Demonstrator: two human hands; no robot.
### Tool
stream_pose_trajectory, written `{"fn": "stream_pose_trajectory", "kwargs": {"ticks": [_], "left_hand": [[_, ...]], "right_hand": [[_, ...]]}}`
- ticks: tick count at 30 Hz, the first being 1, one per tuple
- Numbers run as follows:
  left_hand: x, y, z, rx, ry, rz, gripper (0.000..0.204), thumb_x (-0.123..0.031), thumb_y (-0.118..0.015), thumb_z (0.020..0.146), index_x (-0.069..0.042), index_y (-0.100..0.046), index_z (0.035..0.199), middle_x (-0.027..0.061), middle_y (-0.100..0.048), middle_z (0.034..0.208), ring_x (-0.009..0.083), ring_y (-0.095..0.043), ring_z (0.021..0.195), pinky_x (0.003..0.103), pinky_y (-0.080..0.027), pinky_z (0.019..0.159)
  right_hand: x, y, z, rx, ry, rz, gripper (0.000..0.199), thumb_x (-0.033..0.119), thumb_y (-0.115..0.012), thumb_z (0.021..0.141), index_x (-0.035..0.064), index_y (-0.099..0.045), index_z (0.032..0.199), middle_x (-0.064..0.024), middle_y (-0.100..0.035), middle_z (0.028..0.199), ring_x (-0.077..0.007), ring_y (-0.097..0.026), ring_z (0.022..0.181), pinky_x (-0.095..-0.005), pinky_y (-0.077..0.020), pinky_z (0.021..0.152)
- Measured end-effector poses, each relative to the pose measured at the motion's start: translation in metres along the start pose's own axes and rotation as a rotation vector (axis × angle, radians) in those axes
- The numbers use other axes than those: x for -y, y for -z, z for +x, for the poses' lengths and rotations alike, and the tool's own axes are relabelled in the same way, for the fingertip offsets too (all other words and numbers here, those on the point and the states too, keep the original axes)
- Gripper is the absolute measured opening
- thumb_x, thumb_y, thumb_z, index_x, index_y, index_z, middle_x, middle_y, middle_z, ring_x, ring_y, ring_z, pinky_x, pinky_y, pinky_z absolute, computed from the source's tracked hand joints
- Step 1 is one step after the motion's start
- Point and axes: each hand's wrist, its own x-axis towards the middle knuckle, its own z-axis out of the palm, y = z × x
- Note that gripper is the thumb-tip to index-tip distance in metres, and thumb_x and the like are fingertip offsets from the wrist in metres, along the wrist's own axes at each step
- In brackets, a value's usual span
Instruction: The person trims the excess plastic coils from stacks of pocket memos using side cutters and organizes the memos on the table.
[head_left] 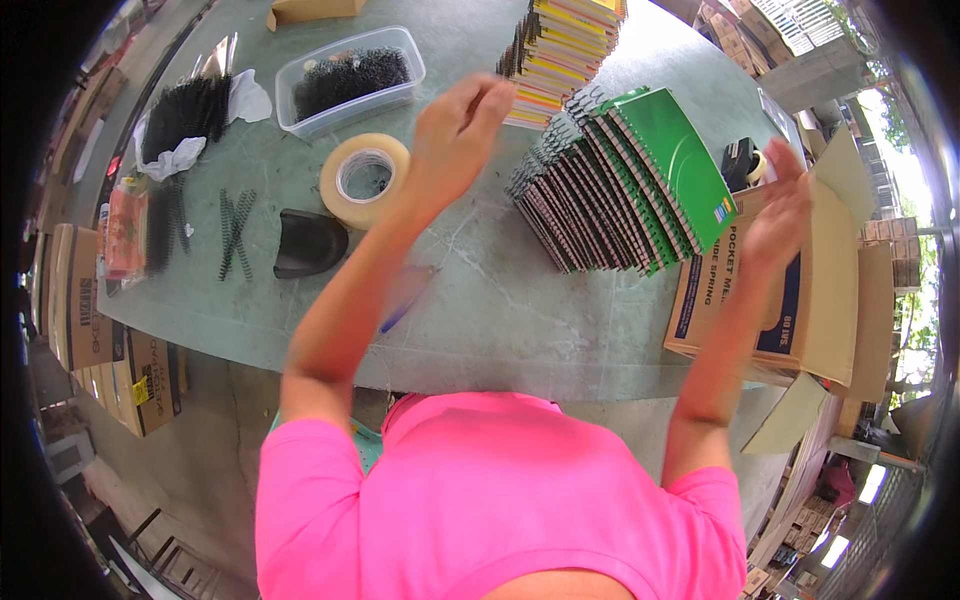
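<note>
My left hand (458,135) is raised over the table with its fingers curled closed, in front of a stack of yellow-edged spiral notebooks (565,60). Whether anything is in its fingers is hidden. To the right of that hand stands a leaning stack of green-covered spiral notebooks (625,185), the top cover facing up. My right hand (778,215), smeared a little by motion, is open above the near side of an open cardboard box (820,290). Its fingers point away from me and hold nothing that I can see.
A clear plastic tub (350,118) of black spiral coils sits left of centre. Near it lie a tape roll (364,181), a black curved piece (310,243), loose coils (236,233) and a blue pen (398,318). A tape dispenser (740,163) stands behind the box. Cartons (90,300) flank the left edge.
</note>
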Motion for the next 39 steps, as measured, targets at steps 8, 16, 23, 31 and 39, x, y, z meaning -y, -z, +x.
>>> {"fn": "stream_pose_trajectory", "kwargs": {"ticks": [8,16,23,31,39], "left_hand": [[0.065,0.079,-0.164,0.68,0.045,1.232,0.071,-0.029,-0.072,0.071,-0.005,-0.041,0.131,0.0205,-0.042,0.125,0.0356,-0.042,0.113,0.044,-0.039,0.088],[0.082,0.064,-0.181,0.571,0.033,1.263,0.059,-0.014,-0.063,0.072,-0.006,-0.044,0.127,0.0167,-0.049,0.108,0.0325,-0.048,0.101,0.044,-0.042,0.079],[0.092,0.004,-0.11,0.436,0.243,0.797,0.029,-0.021,-0.06,0.075,-0.006,-0.055,0.1,0.0126,-0.056,0.093,0.0283,-0.056,0.089,0.037,-0.044,0.07],[0.13,-0.031,-0.092,0.317,-0.1,1.165,0.037,-0.033,-0.063,0.073,-0.006,-0.06,0.098,0.0099,-0.057,0.093,0.0254,-0.053,0.092,0.043,-0.039,0.078],[0.13,-0.041,-0.085,0.388,-0.137,1.168,0.026,-0.027,-0.063,0.073,-0.007,-0.062,0.089,0.0083,-0.059,0.086,0.0249,-0.057,0.081,0.038,-0.042,0.07]], "right_hand": [[0.072,-0.096,-0.009,0.95,0.813,-0.94,0.065,0.049,-0.063,0.077,0.0094,-0.051,0.126,-0.0133,-0.053,0.125,-0.028,-0.046,0.118,-0.0433,-0.0284,0.103],[0.051,-0.105,-0.007,1.105,0.494,-0.855,0.056,0.043,-0.067,0.068,0.0067,-0.058,0.109,-0.0106,-0.058,0.111,-0.0298,-0.048,0.113,-0.0409,-0.0306,0.101],[0.055,-0.111,-0.005,1.133,0.388,-0.799,0.056,0.045,-0.065,0.073,0.0031,-0.057,0.109,-0.0149,-0.057,0.108,-0.03,-0.049,0.108,-0.0394,-0.0338,0.096],[0.047,-0.11,-0.004,1.166,0.328,-0.725,0.049,0.036,-0.064,0.077,-0.0005,-0.056,0.109,-0.0146,-0.057,0.108,-0.0276,-0.052,0.105,-0.0361,-0.0365,0.093],[0.058,-0.109,-0.009,1.153,0.335,-0.734,0.045,0.034,-0.064,0.079,-0.001,-0.056,0.106,-0.0126,-0.058,0.1,-0.024,-0.053,0.097,-0.0327,-0.0376,0.089]]}}
